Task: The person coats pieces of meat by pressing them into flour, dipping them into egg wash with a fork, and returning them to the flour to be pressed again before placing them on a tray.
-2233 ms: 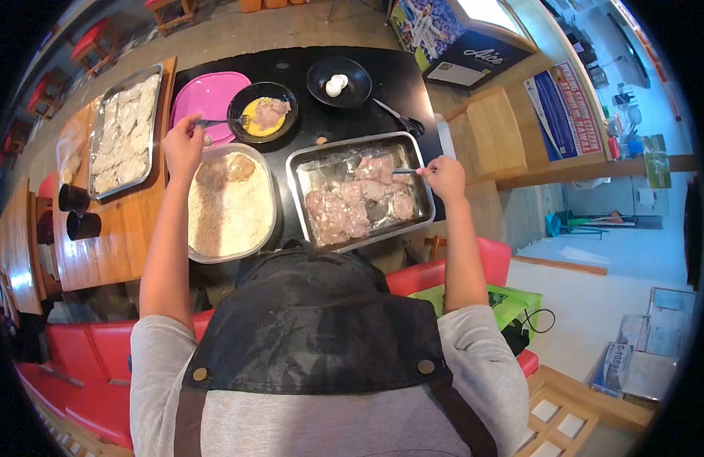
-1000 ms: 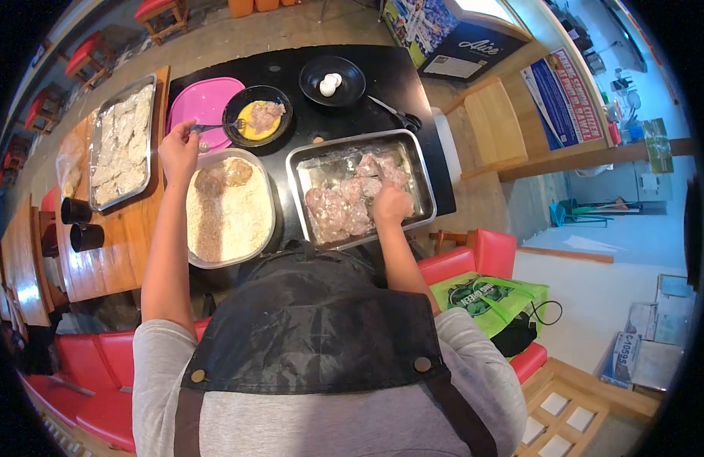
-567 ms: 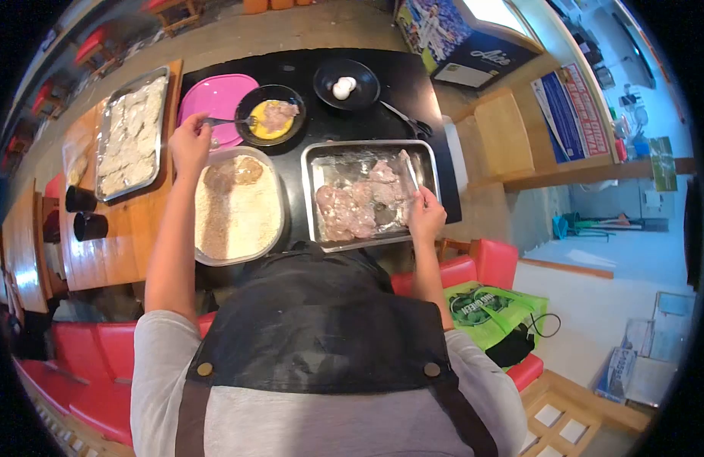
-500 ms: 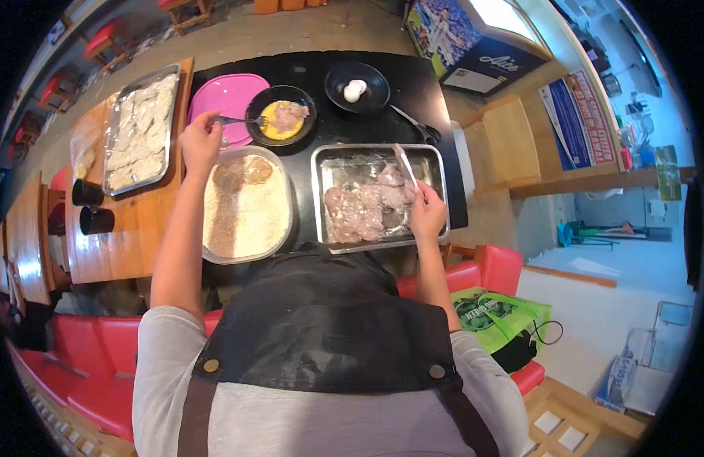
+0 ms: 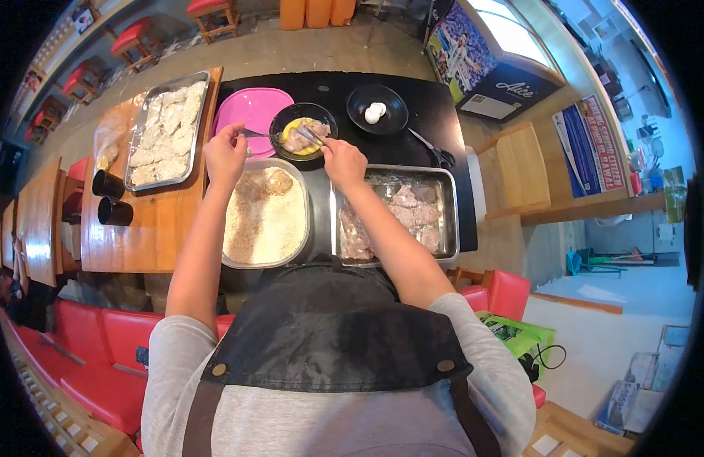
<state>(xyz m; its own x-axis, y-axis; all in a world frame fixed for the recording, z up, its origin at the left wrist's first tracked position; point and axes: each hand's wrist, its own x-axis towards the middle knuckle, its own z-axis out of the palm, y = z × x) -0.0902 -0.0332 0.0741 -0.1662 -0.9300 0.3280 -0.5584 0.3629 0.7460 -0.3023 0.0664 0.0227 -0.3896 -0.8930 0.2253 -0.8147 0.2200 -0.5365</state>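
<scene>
My left hand (image 5: 226, 149) pinches the handle of a fork (image 5: 253, 133), whose tip reaches into a black bowl (image 5: 323, 112). Raw meat (image 5: 300, 139) lies there in yellow beaten egg (image 5: 290, 128). My right hand (image 5: 344, 161) grips metal tongs (image 5: 311, 136) with their tips at the meat. Beneath my right forearm, a metal tray (image 5: 452, 206) holds more raw meat pieces (image 5: 413, 213). Nearer my left forearm is a tub of pale breading (image 5: 270, 227) with a brown powdery band down its left side.
A tray of coated pieces (image 5: 169, 131) sits on the wooden table (image 5: 150, 247), near two black cups (image 5: 114, 212). Behind the tub lies a pink lid (image 5: 253, 103). A black bowl with eggs (image 5: 375, 113) and scissors (image 5: 434, 149) are at the far right.
My right hand has carried the tongs left from above the meat tray to the egg bowl. My left hand still holds the fork at the bowl's edge. The camera view has shifted slightly.
</scene>
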